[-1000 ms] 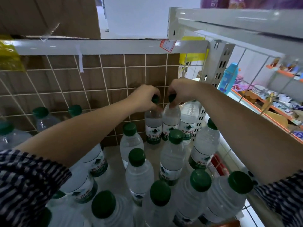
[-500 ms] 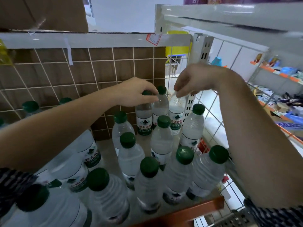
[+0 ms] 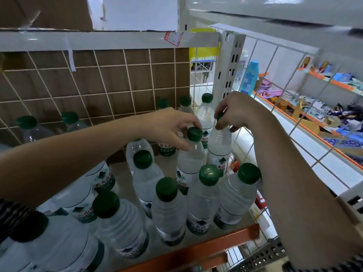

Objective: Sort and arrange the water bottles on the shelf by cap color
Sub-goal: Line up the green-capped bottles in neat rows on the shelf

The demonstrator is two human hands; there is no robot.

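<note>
Setting: a grey shop shelf (image 3: pixel 119 173) with an orange front lip, backed by white wire mesh (image 3: pixel 110 91) over brown board.
Water bottles (image 3: pixel 169 213): clear, all green-capped, standing upright in rows on the shelf. Three stand at the back by the mesh, smaller ones fill the front, and larger ones stand at the left.
Left grip (image 3: pixel 169 128): the person's left hand, with its thumb and fingers curled round the neck of the centre bottle (image 3: pixel 191 160), just under its cap.
Right grip (image 3: pixel 235 112): the right hand, with its fingertips pinching the cap of the edge bottle (image 3: pixel 220 146), which stands just beside the centre bottle near the shelf's right side.
Above: a cardboard box (image 3: pixel 45 12) and a red price tag (image 3: pixel 173 38) on the upper rail.
Right background: other shelves of mixed goods, among them a blue bottle (image 3: pixel 250 77).
</note>
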